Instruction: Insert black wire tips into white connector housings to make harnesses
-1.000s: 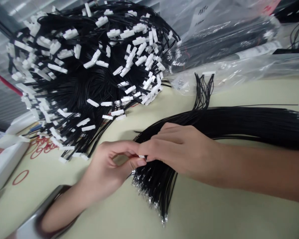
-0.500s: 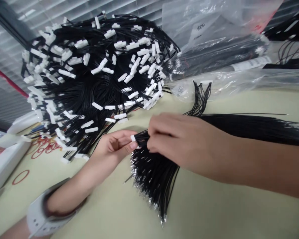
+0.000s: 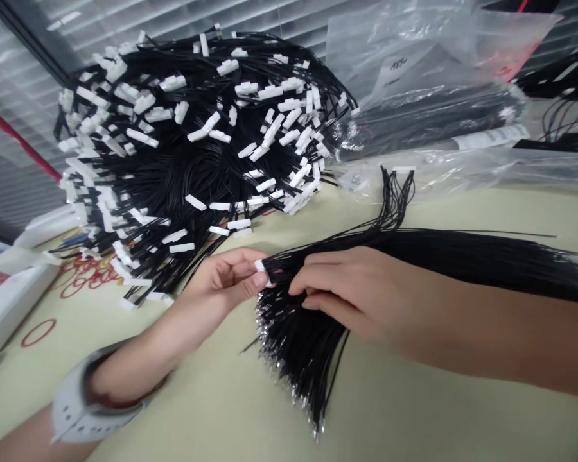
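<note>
- Left hand (image 3: pixel 228 279): thumb and first finger pinch a small white plastic connector (image 3: pixel 261 266) at the near edge of the black wire bundle (image 3: pixel 313 327).
- Right hand (image 3: pixel 351 289): fingers curled on the same bundle, just beside the connector. Can't tell if they're pinching wires or only resting there.
- Bundle lies on the pale table (image 3: pixel 404 417), metal wire tips (image 3: pixel 274 353) fanned toward me, long run going off right.
- Big heap of wires with white connectors (image 3: pixel 183 147) sits just left of the hands, and a small loose wire group (image 3: pixel 397 196) sits behind the bundle.
- Risk: thin wires could snag and tangle if the right hand pulls while the bundle is this loose.
- Risk: connector is tiny, so a slack pinch could drop it into the bundle.
- Risk: the left wrist or fingers could catch heap wires lying close by, dragging them in.
- Risk: bare tips could bend if pressed against the table.
</note>
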Demonstrator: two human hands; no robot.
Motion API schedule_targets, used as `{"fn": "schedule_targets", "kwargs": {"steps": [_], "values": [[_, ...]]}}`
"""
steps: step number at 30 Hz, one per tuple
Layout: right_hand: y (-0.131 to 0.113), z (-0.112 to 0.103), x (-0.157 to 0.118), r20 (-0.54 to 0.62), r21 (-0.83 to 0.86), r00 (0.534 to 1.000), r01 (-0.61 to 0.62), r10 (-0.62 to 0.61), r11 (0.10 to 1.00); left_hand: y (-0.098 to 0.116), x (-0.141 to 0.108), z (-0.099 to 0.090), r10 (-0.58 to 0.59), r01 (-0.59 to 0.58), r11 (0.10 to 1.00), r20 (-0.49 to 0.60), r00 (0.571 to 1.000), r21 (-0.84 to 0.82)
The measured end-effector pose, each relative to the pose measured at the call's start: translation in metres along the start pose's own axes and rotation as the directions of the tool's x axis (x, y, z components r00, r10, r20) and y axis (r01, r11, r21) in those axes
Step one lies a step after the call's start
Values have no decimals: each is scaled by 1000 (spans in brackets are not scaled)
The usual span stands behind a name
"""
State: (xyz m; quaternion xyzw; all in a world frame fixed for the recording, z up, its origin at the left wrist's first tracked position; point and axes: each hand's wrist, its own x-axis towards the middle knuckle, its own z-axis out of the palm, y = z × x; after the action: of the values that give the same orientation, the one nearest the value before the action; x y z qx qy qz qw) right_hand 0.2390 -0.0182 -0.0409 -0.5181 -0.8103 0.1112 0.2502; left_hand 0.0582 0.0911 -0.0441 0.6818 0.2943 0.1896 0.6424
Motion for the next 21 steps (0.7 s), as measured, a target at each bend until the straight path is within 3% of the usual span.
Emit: {"fn": "schedule_targets", "kwargs": {"steps": [7,14,21], "values": [[-10,-13,6,77,253,966,-258,247,932,2,-1,3,21,-19,999,56,998,-43],[-7,-4,6,-163,63,936,-306,312,950,-1,-2,3,38,-35,997,43,998,-71],[-8,-1,6,-193,72,903,-377,384,923,0,-3,4,40,-35,995,51,998,-98]]}}
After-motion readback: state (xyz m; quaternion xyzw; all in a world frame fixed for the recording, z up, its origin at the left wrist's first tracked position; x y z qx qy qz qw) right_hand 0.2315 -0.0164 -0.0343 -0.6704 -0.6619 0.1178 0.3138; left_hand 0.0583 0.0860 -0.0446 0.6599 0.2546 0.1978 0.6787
